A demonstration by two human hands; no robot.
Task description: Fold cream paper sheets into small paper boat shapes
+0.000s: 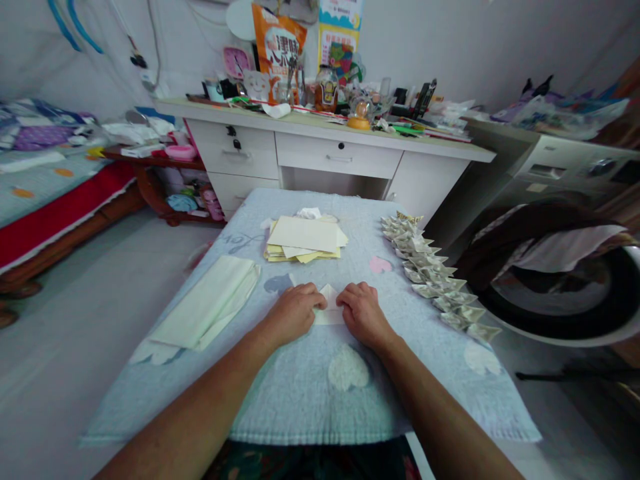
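Note:
A small sheet of cream paper (330,316) lies on the cloth-covered table, its far edge folded to a point between my hands. My left hand (296,308) has its fingers curled onto the paper's left side. On the right side, my right hand (364,312) grips the paper with bent fingers. Beyond them sits a stack of cream and yellow paper sheets (303,235). To the left rests a larger folded pale sheet (207,303). Several folded paper boats (430,270) stand in a long row at the right.
A blue cloth (310,413) with heart shapes covers the table. Behind it stands a white desk (340,157) crowded with jars, bags and small items. A washing machine (560,173) with its door open and clothes hanging out is at right. A bed (60,207) is at left.

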